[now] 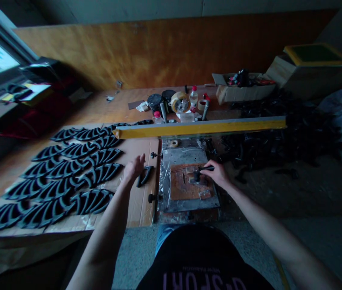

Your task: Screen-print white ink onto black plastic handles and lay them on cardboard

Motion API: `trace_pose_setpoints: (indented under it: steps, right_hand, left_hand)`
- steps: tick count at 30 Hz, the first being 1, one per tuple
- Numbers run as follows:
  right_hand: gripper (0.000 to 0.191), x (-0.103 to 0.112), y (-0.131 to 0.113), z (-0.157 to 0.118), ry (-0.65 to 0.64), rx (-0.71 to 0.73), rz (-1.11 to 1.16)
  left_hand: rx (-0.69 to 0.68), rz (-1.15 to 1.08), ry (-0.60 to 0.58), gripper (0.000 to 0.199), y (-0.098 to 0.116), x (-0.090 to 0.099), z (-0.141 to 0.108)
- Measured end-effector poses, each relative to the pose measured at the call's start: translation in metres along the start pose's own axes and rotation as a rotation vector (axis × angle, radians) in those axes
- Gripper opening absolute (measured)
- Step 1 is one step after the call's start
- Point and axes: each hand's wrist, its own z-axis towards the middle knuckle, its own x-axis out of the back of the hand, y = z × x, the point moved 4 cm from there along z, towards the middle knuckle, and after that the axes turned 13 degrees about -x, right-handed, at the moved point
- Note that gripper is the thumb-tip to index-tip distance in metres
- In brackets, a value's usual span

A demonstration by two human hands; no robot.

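Observation:
My right hand [218, 173] is closed on the end of a black plastic handle [202, 172], which lies over a brown block jig [178, 183]. The jig sits on a grey metal plate [166, 157] in front of me. My left hand [133, 168] hovers over the cardboard sheet [141, 213], its fingers partly stretched and nothing visible in them. Just right of it, touching or nearly so, lies a single curved black handle [145, 177]. Several rows of similar black handles [53, 173] cover the cardboard further left.
A yellow-faced bar [201, 127] spans the bench behind the plate. Beyond it stand tape rolls [180, 102], a red-capped bottle [193, 98] and dark tubs [154, 102]. A heap of black parts [279, 133] fills the right, below an open carton [243, 92]. Black knobs [152, 197] edge the plate.

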Motion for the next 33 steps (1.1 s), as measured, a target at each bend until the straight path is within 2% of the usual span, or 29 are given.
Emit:
trace_pose_setpoints:
  steps: [2,4,6,9,12,14,16,18,19,21,22,24,26,30,32,33]
  right_hand:
    - [0.016,-0.03,-0.017,-0.01,-0.007,0.111,-0.012]
    - [0.012,-0.05,-0.031,-0.019,-0.019,0.241,-0.122]
    - [0.019,-0.059,-0.04,-0.026,-0.036,0.353,-0.264]
    - [0.023,-0.049,-0.04,-0.03,-0.031,0.391,-0.375]
    - [0.023,-0.01,-0.021,-0.02,0.085,0.226,-0.328]
    - [0.031,0.022,-0.008,-0.004,0.178,0.105,-0.305]
    - [0.032,0.044,-0.01,0.016,0.253,0.062,-0.292]
    - [0.028,0.05,-0.031,0.035,0.314,0.111,-0.273]
    - [0.035,0.046,-0.048,0.043,0.32,0.165,-0.28]
    - [0.05,0.023,-0.082,0.051,0.239,0.279,-0.359]
    - [0.048,0.008,-0.095,0.051,0.153,0.311,-0.425]
    - [0.028,-0.019,-0.108,0.04,-0.024,0.334,-0.547]
    - [0.01,-0.032,-0.106,0.018,-0.162,0.396,-0.614]
    - [0.019,-0.023,-0.094,-0.024,-0.38,0.699,-0.6]
    - [0.018,-0.016,-0.092,-0.029,-0.452,0.748,-0.558]
    - [0.015,-0.015,-0.091,-0.027,-0.44,0.729,-0.541]
  left_hand:
    - [-0.071,-0.31,0.235,0.053,0.031,0.025,0.009]
    - [-0.18,-0.741,0.49,0.051,0.063,0.049,0.007]
    - [-0.269,-1.067,0.632,0.048,0.087,0.064,-0.005]
    - [-0.253,-1.16,0.576,0.051,0.1,0.063,-0.033]
    - [-0.166,-1.16,0.452,0.059,0.089,0.039,-0.065]
    - [-0.076,-1.117,0.356,0.061,0.075,0.011,-0.083]
    - [0.008,-1.085,0.273,0.062,0.061,-0.024,-0.093]
    - [0.06,-1.079,0.214,0.066,0.05,-0.06,-0.096]
    - [0.073,-1.068,0.188,0.07,0.045,-0.075,-0.095]
    - [0.092,-1.015,0.155,0.075,0.038,-0.099,-0.092]
    - [0.097,-0.987,0.146,0.076,0.035,-0.106,-0.09]
    - [0.094,-0.958,0.132,0.074,0.032,-0.112,-0.087]
    - [0.097,-0.946,0.113,0.071,0.031,-0.112,-0.086]
    - [0.115,-0.91,0.105,0.066,0.03,-0.11,-0.087]
    - [0.121,-0.92,0.105,0.067,0.03,-0.111,-0.087]
    - [0.123,-0.938,0.103,0.067,0.03,-0.112,-0.087]
